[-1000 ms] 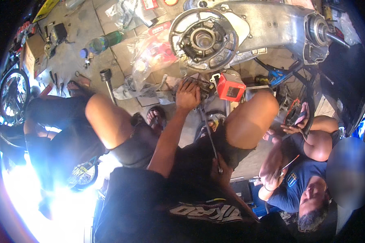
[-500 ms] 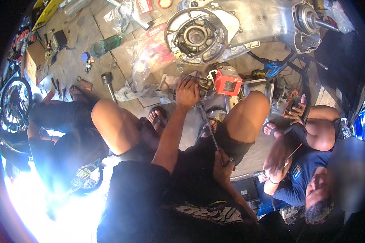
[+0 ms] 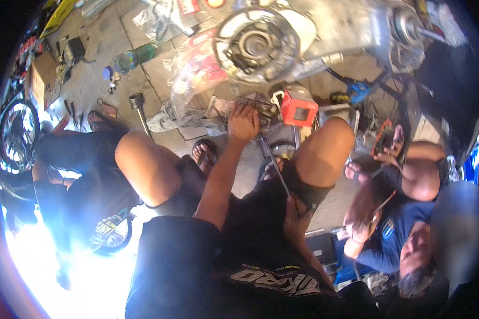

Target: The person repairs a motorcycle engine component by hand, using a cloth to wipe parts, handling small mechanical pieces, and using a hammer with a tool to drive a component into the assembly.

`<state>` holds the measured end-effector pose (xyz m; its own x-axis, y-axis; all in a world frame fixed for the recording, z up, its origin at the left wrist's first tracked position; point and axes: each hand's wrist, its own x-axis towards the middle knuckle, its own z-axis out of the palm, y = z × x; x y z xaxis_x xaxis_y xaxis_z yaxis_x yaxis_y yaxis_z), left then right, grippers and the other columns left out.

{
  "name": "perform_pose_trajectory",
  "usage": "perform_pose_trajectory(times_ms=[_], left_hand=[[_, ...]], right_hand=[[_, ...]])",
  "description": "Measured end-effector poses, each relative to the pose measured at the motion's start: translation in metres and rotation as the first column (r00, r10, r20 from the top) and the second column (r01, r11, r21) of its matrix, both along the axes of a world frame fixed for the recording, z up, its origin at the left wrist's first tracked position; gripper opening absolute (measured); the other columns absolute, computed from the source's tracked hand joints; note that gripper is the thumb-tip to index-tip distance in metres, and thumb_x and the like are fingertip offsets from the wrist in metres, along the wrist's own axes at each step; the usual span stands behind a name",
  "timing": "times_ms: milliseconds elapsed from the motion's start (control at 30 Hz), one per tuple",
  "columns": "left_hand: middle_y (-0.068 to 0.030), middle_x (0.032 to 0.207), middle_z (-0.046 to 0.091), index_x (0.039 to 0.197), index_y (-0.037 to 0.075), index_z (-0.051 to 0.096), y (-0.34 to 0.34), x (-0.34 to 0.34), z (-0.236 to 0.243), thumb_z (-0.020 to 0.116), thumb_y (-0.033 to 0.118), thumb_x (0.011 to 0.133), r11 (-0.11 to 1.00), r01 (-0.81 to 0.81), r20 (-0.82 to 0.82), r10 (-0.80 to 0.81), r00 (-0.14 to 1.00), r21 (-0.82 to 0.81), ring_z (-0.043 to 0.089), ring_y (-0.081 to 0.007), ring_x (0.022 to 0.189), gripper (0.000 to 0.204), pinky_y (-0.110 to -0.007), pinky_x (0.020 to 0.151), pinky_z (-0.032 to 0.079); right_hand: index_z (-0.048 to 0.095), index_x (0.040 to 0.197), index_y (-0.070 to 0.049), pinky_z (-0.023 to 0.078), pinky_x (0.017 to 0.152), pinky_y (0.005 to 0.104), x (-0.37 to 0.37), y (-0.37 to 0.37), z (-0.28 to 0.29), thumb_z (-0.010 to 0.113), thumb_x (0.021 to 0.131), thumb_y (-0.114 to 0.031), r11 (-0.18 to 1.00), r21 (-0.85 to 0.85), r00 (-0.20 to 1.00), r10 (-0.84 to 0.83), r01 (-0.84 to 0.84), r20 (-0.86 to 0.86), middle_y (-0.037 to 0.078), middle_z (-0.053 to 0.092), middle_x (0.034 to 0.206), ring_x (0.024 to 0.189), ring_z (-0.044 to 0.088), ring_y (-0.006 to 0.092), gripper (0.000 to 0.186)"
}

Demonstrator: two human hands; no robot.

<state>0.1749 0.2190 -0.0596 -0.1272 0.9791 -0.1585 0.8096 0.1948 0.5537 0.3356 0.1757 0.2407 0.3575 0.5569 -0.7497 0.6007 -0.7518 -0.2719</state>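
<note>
My left hand (image 3: 243,122) is closed over a dark, greasy metal engine part (image 3: 259,105) on the floor in front of me, and covers much of it. A long slim steel wrench (image 3: 274,164) slants from beside that hand back toward my right thigh. My right hand (image 3: 297,210) is wrapped round the wrench's near end. Its head is hidden by my left hand and the part. Just right of the part sits a small red box (image 3: 300,108) with a dark window.
A large engine casing (image 3: 335,32) lies ahead. Plastic bags (image 3: 194,74), a green bottle (image 3: 135,59) and a socket tool (image 3: 139,110) are on the tiled floor. At right a seated co-worker holds a red-and-dark object (image 3: 387,139). Another person (image 3: 80,159) is at left.
My right hand has shifted slightly forward and to the right with the wrench's near end. My left hand stays on the part. The co-worker's red-and-dark object has tilted.
</note>
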Motion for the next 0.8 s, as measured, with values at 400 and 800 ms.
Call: perform_pose_trajectory(times_ms=[400,800], left_hand=[[-0.0129,0.097,0.073,0.09,0.003,0.074,0.005,0.001,0.006,0.053,0.02,0.095,0.997,-0.04,-0.051,0.043,0.998,0.059,0.068,-0.0318,0.095,0.028,-0.048,0.104,0.045],[-0.0097,0.106,0.068,0.089,0.008,0.074,-0.003,-0.002,0.011,0.066,0.031,0.092,0.964,0.067,0.033,-0.078,0.996,0.259,0.059,-0.0327,0.11,0.024,-0.05,0.108,0.037]], right_hand=[[0.072,0.111,0.003,0.052,0.089,0.0401,0.035,-0.046,-0.005,0.062,0.101,-0.024,0.994,0.11,1.0,0.021,-0.022,0.011,0.018,0.074,0.101,0.1,0.07,0.0252,0.03],[0.069,0.116,0.003,0.052,0.083,0.033,0.03,-0.075,0.001,0.06,0.101,-0.013,0.987,0.159,0.992,0.044,-0.025,-0.122,0.014,0.074,0.097,0.091,0.068,0.0188,0.024]])
